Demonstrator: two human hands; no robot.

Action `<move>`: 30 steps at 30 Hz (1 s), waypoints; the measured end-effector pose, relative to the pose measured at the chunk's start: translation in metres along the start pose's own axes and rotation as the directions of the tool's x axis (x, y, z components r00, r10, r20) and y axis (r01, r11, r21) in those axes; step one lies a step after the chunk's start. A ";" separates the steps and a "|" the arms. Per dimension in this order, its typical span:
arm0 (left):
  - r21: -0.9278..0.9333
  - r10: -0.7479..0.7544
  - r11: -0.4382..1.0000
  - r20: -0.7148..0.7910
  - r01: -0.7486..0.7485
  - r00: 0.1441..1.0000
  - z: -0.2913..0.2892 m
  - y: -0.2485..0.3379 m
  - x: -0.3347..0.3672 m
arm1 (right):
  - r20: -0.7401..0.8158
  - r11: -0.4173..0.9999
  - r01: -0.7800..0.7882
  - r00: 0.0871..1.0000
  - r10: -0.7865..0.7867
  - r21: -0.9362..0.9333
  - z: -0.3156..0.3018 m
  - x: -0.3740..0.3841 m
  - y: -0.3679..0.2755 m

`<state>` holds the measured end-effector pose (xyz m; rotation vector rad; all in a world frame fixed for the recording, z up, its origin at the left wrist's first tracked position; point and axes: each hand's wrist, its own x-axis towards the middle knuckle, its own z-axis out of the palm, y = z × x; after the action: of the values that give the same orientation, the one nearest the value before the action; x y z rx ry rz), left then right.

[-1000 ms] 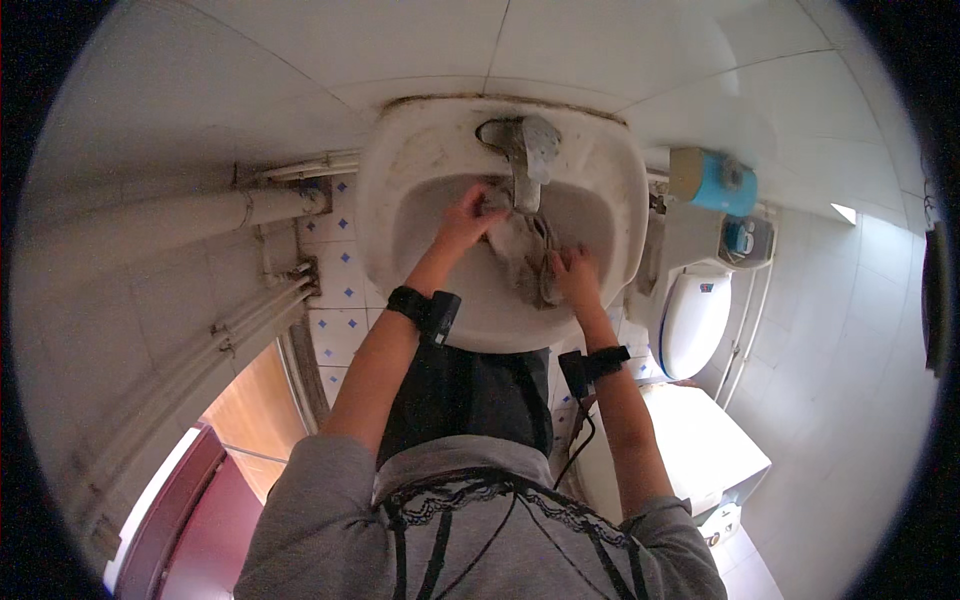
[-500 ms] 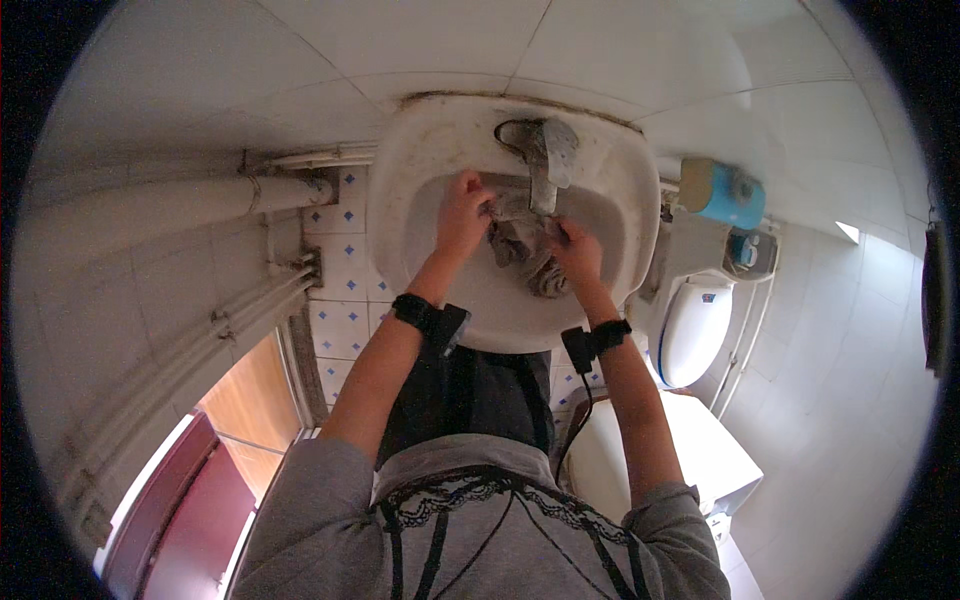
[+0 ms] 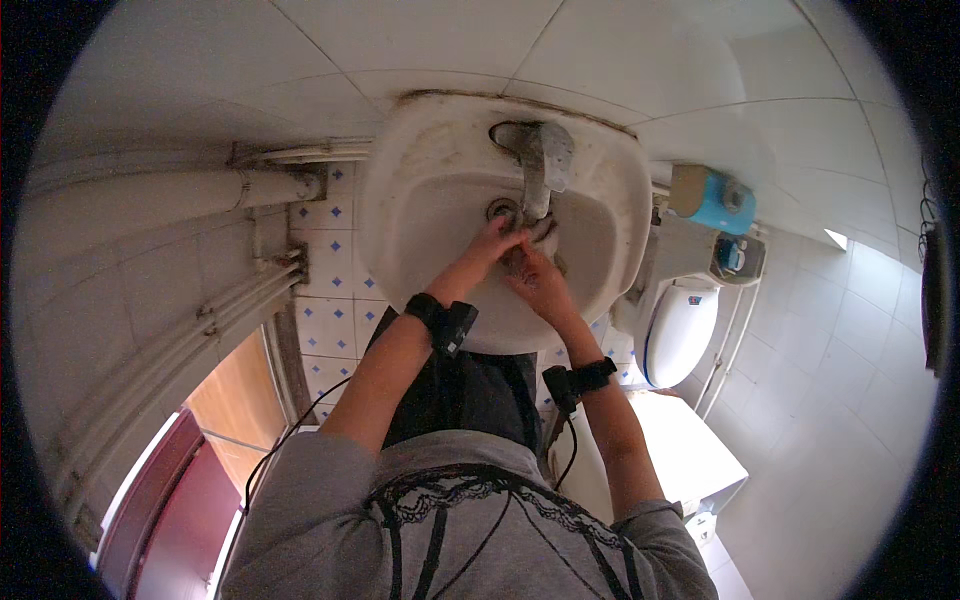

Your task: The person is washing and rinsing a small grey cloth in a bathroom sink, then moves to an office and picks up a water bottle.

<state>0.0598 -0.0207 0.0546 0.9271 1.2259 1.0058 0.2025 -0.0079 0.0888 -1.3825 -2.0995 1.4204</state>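
Note:
Just below the tap [image 3: 541, 170], my two hands come together over the white washbasin [image 3: 420, 235]. A bunched grey cloth [image 3: 545, 233] shows at their far side, and most of it is hidden by my fingers. My left hand [image 3: 490, 243] is closed on the cloth from the left. Close against it, my right hand [image 3: 541, 284] is closed around the cloth from the near right side. The drain hole [image 3: 501, 208] shows beyond my left fingertips.
A toilet [image 3: 684, 330] stands to the right of the basin, with a blue and tan packet [image 3: 712, 198] above it. Nearer on the right is a white box-shaped appliance [image 3: 675, 450]. Pipes [image 3: 230, 190] run along the left wall. A thin cable hangs from each wrist band.
My hands were apart with the cloth spread between them. They have moved together under the tap, and the cloth is now gathered into a bunch. The drain hole has come into sight.

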 end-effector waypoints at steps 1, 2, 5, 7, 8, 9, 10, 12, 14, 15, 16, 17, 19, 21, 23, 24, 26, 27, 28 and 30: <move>-0.363 -0.187 0.917 -0.025 0.165 0.982 -0.005 -0.004 0.004 | 0.017 0.992 -0.123 0.992 0.123 0.031 0.001 0.000 -0.001; -0.677 -0.361 0.681 0.020 0.278 0.932 -0.010 -0.008 0.007 | 0.025 0.992 -0.118 0.993 0.117 0.032 -0.002 0.000 -0.001; -0.390 0.074 0.916 -0.069 -0.095 0.995 -0.023 -0.026 0.008 | 0.122 0.781 -0.491 0.866 0.484 0.385 -0.022 0.009 -0.007; -0.640 -0.101 0.760 0.058 0.115 0.993 -0.025 -0.019 0.022 | -0.050 0.922 -0.353 0.930 0.365 0.158 -0.024 0.016 0.010; -0.801 -0.228 0.511 0.222 0.311 0.948 -0.026 -0.013 0.026 | -0.050 0.922 -0.352 0.930 0.363 0.159 -0.019 0.024 0.020; -0.799 -0.228 0.507 0.236 0.322 0.945 -0.019 -0.002 0.030 | -0.123 0.960 -0.168 0.972 0.199 0.225 -0.015 0.030 0.038; -0.746 -0.269 0.559 0.250 0.363 0.930 -0.015 0.008 0.031 | -0.196 0.960 0.026 0.980 0.031 0.278 -0.011 0.034 0.038; -0.688 -0.320 0.610 0.240 0.393 0.916 -0.020 0.013 0.026 | -0.055 0.915 -0.191 0.973 0.225 0.354 -0.011 0.040 0.015; -0.612 -0.276 0.751 0.051 0.249 0.960 -0.030 0.003 0.024 | 0.097 0.831 -0.400 0.914 0.395 0.387 -0.011 0.045 0.002; -0.613 -0.277 0.750 0.053 0.250 0.960 -0.034 0.005 0.027 | 0.156 0.829 -0.410 0.912 0.380 0.379 -0.011 0.047 0.010; -0.346 -0.323 0.892 -0.037 0.291 0.946 -0.040 0.007 0.030 | 0.213 0.828 -0.421 0.906 0.365 0.370 -0.012 0.047 0.017; -0.049 -0.337 0.941 -0.136 0.334 0.932 -0.042 0.008 0.031 | 0.212 0.828 -0.422 0.906 0.368 0.369 -0.014 0.043 0.025; -0.101 -0.279 0.959 -0.176 0.265 0.944 -0.039 0.005 0.028 | -0.017 0.705 -0.338 0.895 0.445 0.623 -0.016 0.036 0.031; -0.149 -0.221 0.970 -0.221 0.191 0.950 -0.039 0.001 0.028 | -0.016 0.557 -0.269 0.892 0.452 0.786 -0.016 0.036 0.027; 0.004 -0.208 0.978 0.037 0.208 0.977 -0.041 -0.004 0.029 | -0.011 0.379 -0.183 0.890 0.456 0.907 -0.015 0.034 0.021; -0.002 -0.206 0.979 0.039 0.206 0.978 -0.034 -0.010 0.028 | -0.007 0.535 -0.237 0.911 0.413 0.811 -0.017 0.030 0.022; -0.098 -0.242 0.967 -0.081 0.234 0.967 -0.022 -0.022 0.021 | 0.016 0.671 -0.276 0.930 0.366 0.688 -0.017 0.025 0.018; -0.100 -0.240 0.968 -0.078 0.232 0.968 -0.026 -0.021 0.023 | -0.045 0.764 -0.295 0.920 0.389 0.574 -0.022 0.023 0.017; -0.069 -0.261 0.963 -0.034 0.259 0.965 -0.034 -0.021 0.026 | -0.109 0.836 -0.316 0.909 0.401 0.448 -0.026 0.022 0.016; -0.038 -0.280 0.959 0.025 0.281 0.960 -0.040 -0.013 0.029 | -0.256 0.891 -0.286 0.886 0.386 0.352 -0.035 0.018 0.029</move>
<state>0.0233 0.0039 0.0290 0.7049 1.2740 0.7908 0.2323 0.0290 0.0776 -1.7676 -1.4135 1.4460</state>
